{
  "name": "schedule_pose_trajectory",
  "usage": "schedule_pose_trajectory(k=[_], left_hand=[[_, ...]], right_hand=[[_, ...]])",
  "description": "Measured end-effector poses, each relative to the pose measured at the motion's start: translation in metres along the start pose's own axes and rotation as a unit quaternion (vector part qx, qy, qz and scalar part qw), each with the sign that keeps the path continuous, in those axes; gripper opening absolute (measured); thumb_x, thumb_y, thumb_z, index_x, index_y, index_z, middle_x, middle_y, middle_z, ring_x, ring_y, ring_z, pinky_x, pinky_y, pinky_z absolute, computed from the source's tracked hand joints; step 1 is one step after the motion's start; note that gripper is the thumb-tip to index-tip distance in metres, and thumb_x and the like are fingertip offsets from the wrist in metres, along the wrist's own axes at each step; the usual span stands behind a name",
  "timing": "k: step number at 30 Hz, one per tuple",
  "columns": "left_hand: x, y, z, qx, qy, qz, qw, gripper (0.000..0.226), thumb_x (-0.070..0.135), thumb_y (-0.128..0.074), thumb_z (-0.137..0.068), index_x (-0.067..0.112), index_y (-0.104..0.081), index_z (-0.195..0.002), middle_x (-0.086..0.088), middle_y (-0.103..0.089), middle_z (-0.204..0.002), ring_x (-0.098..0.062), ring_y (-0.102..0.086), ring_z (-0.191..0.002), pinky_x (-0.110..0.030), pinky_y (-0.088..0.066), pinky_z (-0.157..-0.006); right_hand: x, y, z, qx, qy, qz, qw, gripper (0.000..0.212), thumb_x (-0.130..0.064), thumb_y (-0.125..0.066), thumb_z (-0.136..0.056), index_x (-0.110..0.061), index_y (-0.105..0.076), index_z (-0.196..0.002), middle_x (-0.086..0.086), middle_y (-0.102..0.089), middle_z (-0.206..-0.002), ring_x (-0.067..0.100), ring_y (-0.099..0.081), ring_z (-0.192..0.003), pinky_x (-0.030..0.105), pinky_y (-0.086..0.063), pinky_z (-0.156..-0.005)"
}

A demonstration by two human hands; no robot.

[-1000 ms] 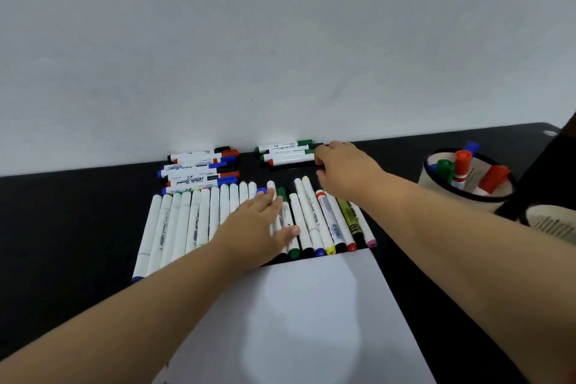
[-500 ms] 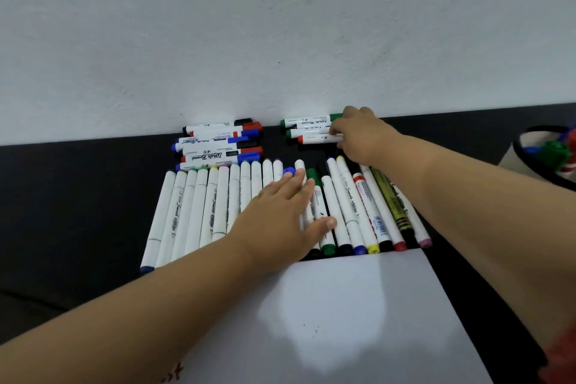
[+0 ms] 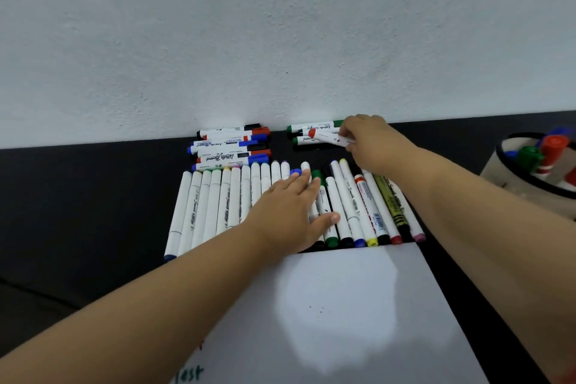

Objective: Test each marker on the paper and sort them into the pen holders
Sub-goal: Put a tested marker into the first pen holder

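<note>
Marker lifted from the far pile

Marker [image 3: 328,137], red-capped, sits pinched in the right hand [image 3: 372,146] near the wall. Light, stiff, smooth plastic (likely slippery); a mid-barrel hold suits it. Left hand [image 3: 290,215] lies flat, fingers straight, on the row [image 3: 218,203]. Paper [image 3: 343,305] nearer; holder [image 3: 501,171] rightward on the tabletop [image 3: 78,212].

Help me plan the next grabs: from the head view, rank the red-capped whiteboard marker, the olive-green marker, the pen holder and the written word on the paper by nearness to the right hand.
1. Red-capped whiteboard marker: gripped in the right hand, by the wall.
2. Olive-green marker: just below the hand, in the row.
3. Pen holder: off to the right.
4. Written word: bottom left of the paper.
</note>
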State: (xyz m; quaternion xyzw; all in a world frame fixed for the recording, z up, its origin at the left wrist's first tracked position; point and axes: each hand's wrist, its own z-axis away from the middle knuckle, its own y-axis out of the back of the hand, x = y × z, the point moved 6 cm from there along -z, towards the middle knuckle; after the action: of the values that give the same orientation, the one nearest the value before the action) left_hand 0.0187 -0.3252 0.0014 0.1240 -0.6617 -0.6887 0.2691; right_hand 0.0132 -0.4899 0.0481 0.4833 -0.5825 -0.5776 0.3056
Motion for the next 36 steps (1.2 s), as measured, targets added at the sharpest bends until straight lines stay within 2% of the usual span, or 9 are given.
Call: schedule_pose_trajectory(k=[4,7,13,17,23,25,27,32,36], left_hand=[[0.007,0.012,0.016,0.011,0.012,0.016,1.0,0.069,0.055,-0.03,-0.095,0.02,-0.011,-0.15,0.002,-0.005,-0.158,-0.014,-0.005,-0.144,-0.028,-0.007,-0.114],[0.02,0.014,0.042,0.006,0.028,0.074,0.997,0.065,0.055,-0.034,-0.094,0.024,-0.018,-0.149,0.006,-0.018,-0.156,-0.012,-0.018,-0.142,-0.028,-0.02,-0.111],[0.043,0.009,0.12,-0.02,0.079,0.263,0.961,0.053,0.052,-0.043,-0.093,0.034,-0.037,-0.142,0.009,-0.039,-0.147,-0.011,-0.035,-0.134,-0.022,-0.027,-0.1],[0.05,0.006,0.163,-0.006,0.131,0.378,0.916,0.044,0.048,-0.046,-0.093,0.033,-0.049,-0.134,0.008,-0.051,-0.136,-0.008,-0.045,-0.111,-0.02,-0.028,-0.087],[0.039,-0.01,0.207,0.0,0.211,0.517,0.829,0.012,0.04,-0.06,-0.088,0.033,-0.067,-0.081,0.018,-0.067,-0.087,0.002,-0.054,-0.082,-0.019,-0.034,-0.065],[0.034,-0.015,0.216,0.004,0.221,0.512,0.83,0.008,0.037,-0.061,-0.088,0.033,-0.067,-0.083,0.021,-0.063,-0.083,0.003,-0.051,-0.078,-0.015,-0.032,-0.06],[0.031,-0.018,0.221,0.006,0.224,0.489,0.843,0.017,0.037,-0.061,-0.088,0.033,-0.067,-0.104,0.026,-0.056,-0.081,0.006,-0.047,-0.074,-0.012,-0.032,-0.061],[0.021,-0.018,0.233,0.024,0.236,0.406,0.882,0.038,0.041,-0.057,-0.09,0.032,-0.057,-0.127,0.021,-0.052,-0.09,0.0,-0.047,-0.076,-0.022,-0.034,-0.078],[0.015,-0.015,0.234,0.038,0.226,0.338,0.913,0.041,0.043,-0.053,-0.092,0.033,-0.052,-0.131,0.013,-0.06,-0.117,-0.005,-0.045,-0.091,-0.022,-0.037,-0.08]], right_hand=[[-0.011,0.023,0.047,0.018,-0.062,-0.17,0.983,0.028,-0.015,-0.054,-0.094,-0.015,-0.052,-0.121,0.0,-0.056,-0.106,0.015,-0.055,-0.091,0.026,-0.047,-0.072],[-0.025,0.033,0.086,0.024,-0.098,-0.276,0.956,0.031,-0.018,-0.054,-0.095,-0.017,-0.05,-0.126,-0.01,-0.051,-0.088,0.003,-0.051,-0.073,0.016,-0.04,-0.058],[-0.054,0.035,0.161,0.019,-0.184,-0.463,0.867,0.022,-0.018,-0.058,-0.091,-0.019,-0.055,-0.113,-0.001,-0.062,-0.095,0.008,-0.059,-0.079,0.02,-0.041,-0.06],[-0.077,0.031,0.203,0.002,-0.209,-0.516,0.831,0.007,-0.016,-0.058,-0.091,-0.021,-0.055,-0.094,0.003,-0.066,-0.093,0.013,-0.062,-0.079,0.028,-0.047,-0.068],[-0.106,0.01,0.247,-0.027,-0.225,-0.553,0.802,0.002,-0.017,-0.057,-0.091,-0.016,-0.057,-0.093,0.003,-0.064,-0.082,0.011,-0.06,-0.072,0.029,-0.045,-0.067],[-0.112,0.003,0.256,-0.021,-0.233,-0.562,0.793,0.008,-0.024,-0.057,-0.093,-0.017,-0.058,-0.093,0.001,-0.061,-0.08,0.012,-0.056,-0.072,0.028,-0.044,-0.066],[-0.116,-0.004,0.262,-0.016,-0.245,-0.556,0.794,0.017,-0.034,-0.057,-0.093,-0.017,-0.059,-0.091,-0.002,-0.059,-0.078,0.011,-0.052,-0.07,0.028,-0.042,-0.066],[-0.126,-0.019,0.265,-0.002,-0.27,-0.551,0.79,0.023,-0.039,-0.059,-0.09,-0.017,-0.06,-0.084,-0.006,-0.054,-0.069,0.007,-0.047,-0.06,0.026,-0.037,-0.062],[-0.133,-0.023,0.261,0.006,-0.275,-0.542,0.794,0.026,-0.041,-0.059,-0.09,-0.016,-0.061,-0.082,-0.003,-0.054,-0.066,0.01,-0.046,-0.059,0.027,-0.037,-0.061]])
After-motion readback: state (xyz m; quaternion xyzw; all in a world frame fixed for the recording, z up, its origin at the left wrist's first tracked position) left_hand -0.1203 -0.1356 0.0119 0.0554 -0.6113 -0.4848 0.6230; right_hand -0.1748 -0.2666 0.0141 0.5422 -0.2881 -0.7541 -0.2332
